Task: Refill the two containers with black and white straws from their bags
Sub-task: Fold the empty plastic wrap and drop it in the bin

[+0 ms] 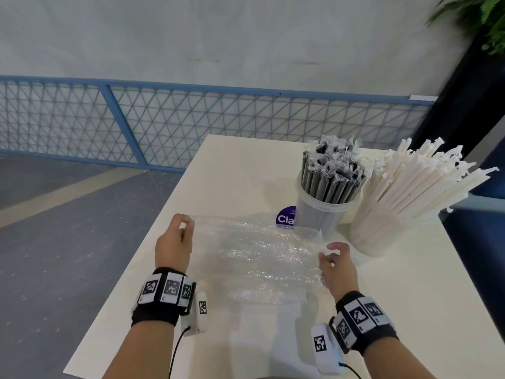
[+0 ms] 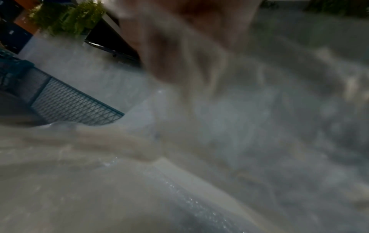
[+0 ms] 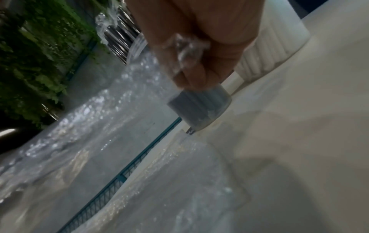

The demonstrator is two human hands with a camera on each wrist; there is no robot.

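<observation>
A clear, empty plastic bag [image 1: 257,255] is stretched between my two hands just above the white table [image 1: 410,310]. My left hand [image 1: 185,228] pinches its left edge; my right hand [image 1: 329,255] pinches its right edge, and the right wrist view shows crumpled film [image 3: 185,47] caught in the fingers. Behind the bag stands a clear container [image 1: 319,212] packed with black wrapped straws [image 1: 332,173]. Beside it, on the right, a second container [image 1: 382,231] is full of white wrapped straws [image 1: 426,173] fanning rightward. The left wrist view is blurred by film [image 2: 219,141].
A purple round sticker [image 1: 285,218] lies on the table left of the black-straw container. Blue mesh fencing [image 1: 164,124] runs behind the table. A dark planter with greenery [image 1: 481,50] stands at the back right. The table's left edge drops to grey floor [image 1: 54,242].
</observation>
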